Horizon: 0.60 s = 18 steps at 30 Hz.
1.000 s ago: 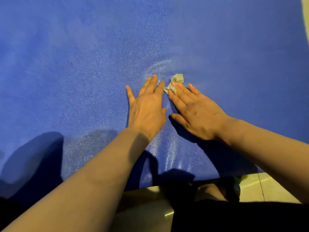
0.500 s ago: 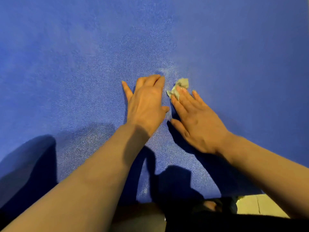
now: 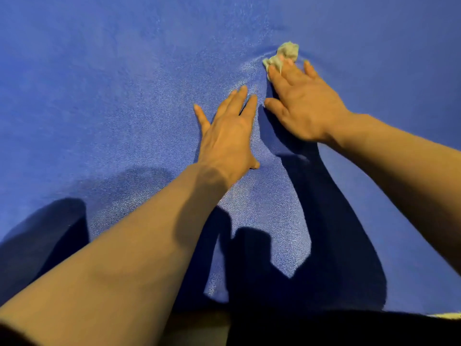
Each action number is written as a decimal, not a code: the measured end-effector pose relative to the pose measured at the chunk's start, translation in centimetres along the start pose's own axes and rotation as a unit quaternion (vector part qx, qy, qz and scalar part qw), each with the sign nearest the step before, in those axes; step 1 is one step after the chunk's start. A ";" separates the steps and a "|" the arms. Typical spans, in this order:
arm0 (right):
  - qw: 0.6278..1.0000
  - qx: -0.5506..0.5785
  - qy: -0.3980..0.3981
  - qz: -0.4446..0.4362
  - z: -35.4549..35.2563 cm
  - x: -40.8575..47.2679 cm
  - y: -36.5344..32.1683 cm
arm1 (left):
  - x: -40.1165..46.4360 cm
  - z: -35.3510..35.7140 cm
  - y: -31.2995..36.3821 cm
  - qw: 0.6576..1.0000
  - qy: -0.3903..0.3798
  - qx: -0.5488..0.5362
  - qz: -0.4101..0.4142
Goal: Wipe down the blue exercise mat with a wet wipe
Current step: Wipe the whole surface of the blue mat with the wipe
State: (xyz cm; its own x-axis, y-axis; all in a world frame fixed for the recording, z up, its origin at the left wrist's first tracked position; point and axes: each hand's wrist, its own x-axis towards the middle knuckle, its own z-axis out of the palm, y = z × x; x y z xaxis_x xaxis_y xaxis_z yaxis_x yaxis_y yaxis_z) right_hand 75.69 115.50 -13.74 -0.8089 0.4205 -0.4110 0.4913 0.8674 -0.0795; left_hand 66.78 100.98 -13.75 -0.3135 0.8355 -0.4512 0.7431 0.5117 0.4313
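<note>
So since a second ago the right hand [image 3: 305, 106] has slid up and off to the right, pushing the crumpled pale wet wipe [image 3: 283, 56] further out across the textured blue foam exercise mat [image 3: 99, 96]. Back then the wipe sat right next to the left hand's fingertips; now it's clearly beyond and to the right of them. The left hand [image 3: 228, 138] hasn't really gone anywhere on the mat.

Right hand is palm down, its fingers [image 3: 277, 77] straight and a bit spread, with the tips pressing on the near edge of the wipe. It isn't curled round the wipe, just pinning it flat against the mat, and the wad bunches up past the fingertips. The mat shows a slight crease or ripple right around the wipe. The thumb sticks out to the left, close to the left hand's fingertips but not touching them.

Left hand lies flat on the mat too, fingers straight and mostly together, little finger angled off to the left, holding nothing.

The mat fills nearly the whole view, with a shinier speckled patch around and below the hands. Dark shadows of both forearms fall across the lower part. A thin strip of pale floor [image 3: 449, 315] peeks out at the bottom right corner.
</note>
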 end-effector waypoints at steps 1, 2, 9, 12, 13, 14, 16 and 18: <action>1.000 0.007 0.000 0.005 -0.1 0.1 -0.1 | -0.1 0.1 0.1 1.000 -0.005 0.001 -0.003; 1.000 0.017 -0.004 0.010 0.1 -0.2 -0.4 | -0.1 0.1 0.1 1.000 -0.010 0.004 -0.004; 0.999 0.027 -0.017 -0.034 1.9 -6.0 -2.3 | 0.5 -0.8 0.3 0.999 0.011 0.036 -0.012; 1.000 0.001 -0.012 -0.021 0.7 -3.2 -1.1 | 2.1 -1.5 0.4 0.998 0.022 0.057 -0.008; 1.000 -0.011 -0.013 -0.010 0.3 -1.8 -0.5 | 2.8 -1.9 0.5 0.998 0.010 0.066 -0.004; 1.000 -0.018 -0.013 0.001 -0.1 -0.1 0.2 | 3.5 -2.3 0.6 0.997 0.001 0.076 0.000; 1.000 -0.026 -0.007 0.015 -1.3 3.3 1.5 | 5.2 -3.6 0.6 0.995 -0.002 0.095 0.006; 0.999 -0.018 -0.010 0.025 -2.6 5.7 2.4 | 7.0 -5.0 0.6 0.993 0.001 0.116 0.013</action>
State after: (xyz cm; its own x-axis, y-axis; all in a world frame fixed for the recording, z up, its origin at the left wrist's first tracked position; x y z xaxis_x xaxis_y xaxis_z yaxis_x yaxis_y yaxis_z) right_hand 71.43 120.69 -13.90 -0.7768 0.4584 -0.4318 0.5190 0.8544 -0.0266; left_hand 62.08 108.12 -12.68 -0.2926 0.8487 -0.4406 0.8675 0.4294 0.2511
